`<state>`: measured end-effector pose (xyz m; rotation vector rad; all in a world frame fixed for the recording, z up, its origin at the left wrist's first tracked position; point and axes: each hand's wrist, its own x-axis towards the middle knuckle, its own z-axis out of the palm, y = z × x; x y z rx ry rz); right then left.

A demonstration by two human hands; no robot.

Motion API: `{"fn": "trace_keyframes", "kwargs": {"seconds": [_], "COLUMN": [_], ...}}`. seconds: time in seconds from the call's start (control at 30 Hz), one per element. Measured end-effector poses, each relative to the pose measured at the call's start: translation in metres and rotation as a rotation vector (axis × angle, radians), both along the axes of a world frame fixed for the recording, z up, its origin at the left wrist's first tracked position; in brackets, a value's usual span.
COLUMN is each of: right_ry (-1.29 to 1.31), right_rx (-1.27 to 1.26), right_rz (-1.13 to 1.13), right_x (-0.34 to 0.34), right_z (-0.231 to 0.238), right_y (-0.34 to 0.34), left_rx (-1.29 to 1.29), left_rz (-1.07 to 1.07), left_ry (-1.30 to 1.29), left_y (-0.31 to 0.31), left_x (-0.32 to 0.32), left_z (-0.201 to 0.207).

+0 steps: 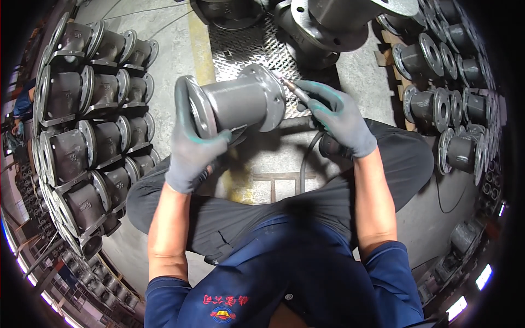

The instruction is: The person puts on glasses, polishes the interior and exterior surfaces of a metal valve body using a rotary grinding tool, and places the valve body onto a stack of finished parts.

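My left hand (192, 143), in a grey glove with green fingertips, grips the near flange of a grey cast flanged pipe fitting (235, 104) and holds it up, lying sideways. My right hand (338, 116), gloved the same way, is closed around a slim pneumatic hand grinder (298, 92). The grinder's tip touches the rim of the fitting's far flange. A dark hose (305, 164) runs from the tool down past my knees. I am crouched, with dark trousers and blue sleeves in view.
Rows of similar flanged fittings (87, 136) are stacked on the left. More fittings (448, 104) stand on the right and larger ones (328, 22) ahead. A metal tread plate (246, 49) and a yellow floor line (199, 38) lie on the concrete.
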<state>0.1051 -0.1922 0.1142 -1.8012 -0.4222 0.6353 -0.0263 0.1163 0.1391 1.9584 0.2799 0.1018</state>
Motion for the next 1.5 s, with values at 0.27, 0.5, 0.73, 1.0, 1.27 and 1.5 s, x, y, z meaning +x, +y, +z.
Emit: {"fn": "trace_keyframes", "kwargs": {"seconds": [0.27,0.5,0.73,1.0,1.27,1.5], "right_ry": [0.228,0.298,0.532,0.576,-0.104,-0.617], "right_rx": [-0.009,-0.072,0.078,0.216,-0.362,-0.727], "right_rz": [-0.196,-0.109,-0.200,-0.525,0.046,0.402], "right_x": [-0.045,-0.060,-0.087,-0.086,-0.015,0.002], "right_z": [-0.005,-0.013,-0.032,-0.049,-0.007,0.025], "right_y": [-0.022,0.007,0.086,0.131,0.107,0.078], "left_rx": [-0.517,-0.706,-0.911,-0.863,-1.057,-0.586], "left_rz": [0.307,0.530,0.570,0.595,0.424,0.042], "left_ry": [0.046,0.022,-0.113,-0.145,0.375,0.387], "left_y": [0.008,0.000,-0.013,-0.027,-0.046,-0.014], "left_x": [0.053,0.071,0.052,0.022,-0.048,-0.048], "left_z": [-0.002,0.000,-0.018,-0.017,-0.045,-0.032]}}
